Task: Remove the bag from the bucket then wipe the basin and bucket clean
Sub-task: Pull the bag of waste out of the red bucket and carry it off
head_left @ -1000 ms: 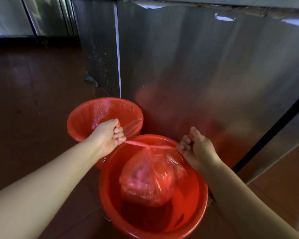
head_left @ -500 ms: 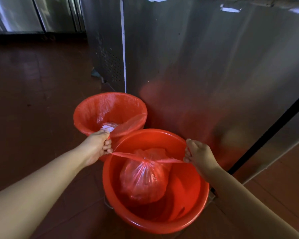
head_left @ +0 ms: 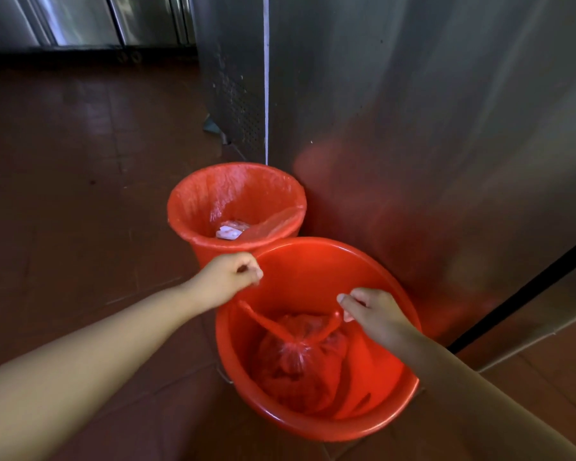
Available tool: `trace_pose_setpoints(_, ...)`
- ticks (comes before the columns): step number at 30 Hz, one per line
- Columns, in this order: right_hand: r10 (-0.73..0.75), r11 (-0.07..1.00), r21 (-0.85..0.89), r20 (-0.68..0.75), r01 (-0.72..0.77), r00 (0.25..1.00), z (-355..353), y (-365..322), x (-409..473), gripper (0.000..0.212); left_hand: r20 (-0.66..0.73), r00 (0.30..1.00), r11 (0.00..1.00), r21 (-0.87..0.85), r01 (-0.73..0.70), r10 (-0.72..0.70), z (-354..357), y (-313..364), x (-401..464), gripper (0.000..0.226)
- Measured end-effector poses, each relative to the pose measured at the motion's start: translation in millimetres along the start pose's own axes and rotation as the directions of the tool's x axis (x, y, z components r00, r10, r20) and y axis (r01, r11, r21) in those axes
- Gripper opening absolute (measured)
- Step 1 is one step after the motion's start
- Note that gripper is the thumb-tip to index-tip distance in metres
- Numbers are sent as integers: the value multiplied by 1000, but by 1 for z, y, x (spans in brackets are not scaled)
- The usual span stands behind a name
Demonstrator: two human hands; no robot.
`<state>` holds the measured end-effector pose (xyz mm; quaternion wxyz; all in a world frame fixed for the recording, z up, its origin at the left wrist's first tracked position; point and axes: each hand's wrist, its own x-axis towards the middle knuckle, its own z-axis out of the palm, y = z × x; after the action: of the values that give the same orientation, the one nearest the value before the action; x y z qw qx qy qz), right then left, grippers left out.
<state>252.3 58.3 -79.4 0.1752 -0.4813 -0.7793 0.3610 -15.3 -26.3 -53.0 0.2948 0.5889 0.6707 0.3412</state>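
Since half a second ago the bag [head_left: 296, 361] has been let down lower, and its two tails now slope down to the knot instead of being pulled flat. The left tail is pinched in the grip of the left hand [head_left: 228, 277], near the left rim. The right tail is pinched in the grip of the right hand [head_left: 369, 311], over the middle. Both grips are closed on thin red plastic.

The bag sits deep inside the near basin [head_left: 313, 261], with its knot in the middle. Behind it on the left, a lined bucket [head_left: 213, 194] with a little rubbish in it stands by the steel cabinet [head_left: 413, 111].

The tails look thin and slippery. If they are pulled too hard, the plastic could be torn or the knot undone. Then the mess would be spilled into the basin or onto the floor [head_left: 64, 194]. If one tail is let slip, the bag could be tipped sideways.
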Motion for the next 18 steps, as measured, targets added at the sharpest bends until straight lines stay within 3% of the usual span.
trace_pose_setpoints(2, -14, 999, -40, -34, 13, 999, -1, -7, 5, 37, -167, 985, 972, 237, 1, 39, -16, -8, 10, 7)
trace_pose_setpoints(3, -26, 998, -56, -40, 24, 999, 0, -11, 8, 36, -204, 976, 901, 433, 23, 73, -24, -13, 15, 20)
trace_pose_setpoints(5, -43, 997, -73, -23, 41, 999, 3, -21, 12, 35, -125, 990, 676, 736, 44, 72, -37, -27, 27, 43)
trace_pose_setpoints(6, -55, 996, -77, -17, 54, 998, 5, -27, 13, 35, -81, 996, 597, 801, 49, 26, -41, -34, 32, 48)
trace_pose_setpoints(9, -87, 993, -80, -22, 85, 996, 12, -43, 16, 35, -25, 994, 519, 851, 77, -106, -47, -49, 44, 52)
trace_pose_setpoints(16, -76, 988, -134, -19, 73, 997, 23, -77, 16, 39, 65, 998, 428, 902, -59, 1, -62, -68, 44, 38)
trace_pose_setpoints(18, -83, 988, -129, -7, 82, 996, 28, -86, 18, 39, 122, 992, 358, 925, -127, 35, -70, -74, 35, 38)
